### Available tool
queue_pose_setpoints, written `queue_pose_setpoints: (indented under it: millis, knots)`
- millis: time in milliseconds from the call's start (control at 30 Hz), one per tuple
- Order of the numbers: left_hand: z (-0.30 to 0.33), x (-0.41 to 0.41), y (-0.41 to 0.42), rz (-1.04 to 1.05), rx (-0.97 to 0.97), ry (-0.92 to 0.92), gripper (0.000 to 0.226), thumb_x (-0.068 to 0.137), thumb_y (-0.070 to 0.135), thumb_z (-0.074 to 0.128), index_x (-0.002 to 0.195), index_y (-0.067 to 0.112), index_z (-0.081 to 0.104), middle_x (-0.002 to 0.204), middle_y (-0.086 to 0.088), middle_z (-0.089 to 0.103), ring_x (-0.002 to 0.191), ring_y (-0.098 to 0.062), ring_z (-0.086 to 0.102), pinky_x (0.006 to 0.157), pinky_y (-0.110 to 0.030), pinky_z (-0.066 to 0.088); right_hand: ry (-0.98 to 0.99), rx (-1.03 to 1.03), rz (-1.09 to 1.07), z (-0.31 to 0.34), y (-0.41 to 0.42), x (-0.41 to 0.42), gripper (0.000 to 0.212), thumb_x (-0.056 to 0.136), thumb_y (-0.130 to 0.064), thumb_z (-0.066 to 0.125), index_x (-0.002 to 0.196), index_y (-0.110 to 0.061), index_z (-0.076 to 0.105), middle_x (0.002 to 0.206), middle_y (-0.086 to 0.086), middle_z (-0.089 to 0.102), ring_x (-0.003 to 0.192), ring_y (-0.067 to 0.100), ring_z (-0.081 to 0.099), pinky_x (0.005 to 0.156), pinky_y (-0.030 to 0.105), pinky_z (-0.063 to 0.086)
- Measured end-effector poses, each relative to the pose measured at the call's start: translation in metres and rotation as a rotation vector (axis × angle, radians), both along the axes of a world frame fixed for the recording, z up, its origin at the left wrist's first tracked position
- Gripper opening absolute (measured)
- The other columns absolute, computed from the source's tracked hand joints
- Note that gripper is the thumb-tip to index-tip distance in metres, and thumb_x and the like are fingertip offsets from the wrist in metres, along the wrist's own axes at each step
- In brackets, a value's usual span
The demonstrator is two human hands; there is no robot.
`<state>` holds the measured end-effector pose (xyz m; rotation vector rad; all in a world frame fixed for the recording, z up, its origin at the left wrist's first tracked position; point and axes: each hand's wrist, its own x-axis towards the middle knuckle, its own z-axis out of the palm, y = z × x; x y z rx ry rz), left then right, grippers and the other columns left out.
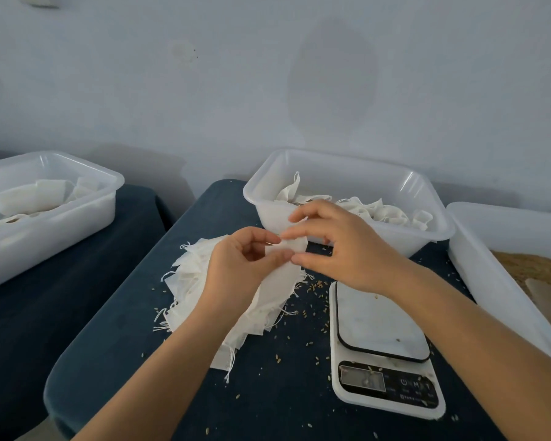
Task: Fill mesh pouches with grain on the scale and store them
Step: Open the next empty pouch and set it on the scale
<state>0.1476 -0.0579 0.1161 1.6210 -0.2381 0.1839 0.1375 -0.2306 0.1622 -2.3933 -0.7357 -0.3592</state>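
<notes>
Mesh pouch: held above the table's middle, between both hands, just left of the kitchen scale; its lower end trails onto the pile of empty pouches.
Left hand: thumb and fingers pinch the pouch's upper edge from the 9 o'clock side.
Right hand: fingertips pinch the same edge from the 3 o'clock side, seemingly parting the mouth.
Handling: judged very light, limp and thin; it folds and sags under its own weight, so it needs holding at the mouth hem, one side per hand, to stay open. The drawstrings may snag.
Pile of empty pouches: at 9 o'clock of the scale, threads splayed.
Kitchen scale: platform bare apart from stray grains.
Grain: in the tub at 3 o'clock; loose and prone to scatter, as kernels on the table suggest.
Pouch tub: at 12 o'clock, holding pouches.
Writing: button symbols on the scale, too blurred to read; display unreadable.
</notes>
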Motion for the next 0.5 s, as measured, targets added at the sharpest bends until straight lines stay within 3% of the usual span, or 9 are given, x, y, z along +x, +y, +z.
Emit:
queue_pose_setpoints:
  millis: [100, 233, 333, 500]
  knots:
    - [0.0, -0.001, -0.001, 0.017, 0.046, -0.031, 0.019, 0.067, 0.022, 0.082, 0.074, 0.023, 0.064, 0.053, 0.013, 0.055, 0.052, -0.001, 0.047, 0.055, -0.018, 0.045, -0.021, -0.099, 0.033, 0.005, 0.001, 0.0, 0.015, 0.081, -0.02, 0.074, 0.095, -0.025, 0.073, 0.099, -0.017, 0.052, 0.091, -0.007, 0.048, 0.079, 0.005, 0.033]
    - [-0.002, -0.004, -0.002, 0.043, 0.074, -0.056, 0.022, 0.066, 0.021, 0.083, 0.074, 0.021, 0.062, 0.05, 0.018, 0.051, 0.048, 0.002, 0.044, 0.051, -0.008, 0.038, 0.005, -0.185, -0.028, 0.01, -0.003, -0.002, 0.01, 0.078, -0.027, 0.074, 0.082, -0.03, 0.065, 0.087, -0.022, 0.048, 0.083, -0.009, 0.045, 0.074, 0.016, 0.037]
    - [-0.003, -0.007, -0.004, 0.043, 0.109, -0.115, 0.024, 0.065, 0.023, 0.083, 0.072, 0.023, 0.06, 0.05, 0.02, 0.051, 0.047, 0.002, 0.043, 0.048, -0.006, 0.035, 0.117, -0.229, -0.009, 0.014, -0.004, -0.003, 0.017, 0.078, -0.028, 0.075, 0.077, -0.034, 0.059, 0.078, -0.021, 0.05, 0.072, -0.007, 0.048, 0.065, 0.012, 0.035]
    - [-0.006, -0.013, -0.007, -0.003, 0.12, -0.226, 0.019, 0.056, 0.043, 0.075, 0.064, 0.037, 0.059, 0.058, 0.02, 0.054, 0.053, 0.001, 0.047, 0.052, -0.006, 0.037, 0.231, -0.338, 0.065, 0.019, -0.009, -0.003, 0.012, 0.08, -0.03, 0.073, 0.083, -0.036, 0.062, 0.097, -0.019, 0.051, 0.071, -0.006, 0.049, 0.064, 0.01, 0.033]
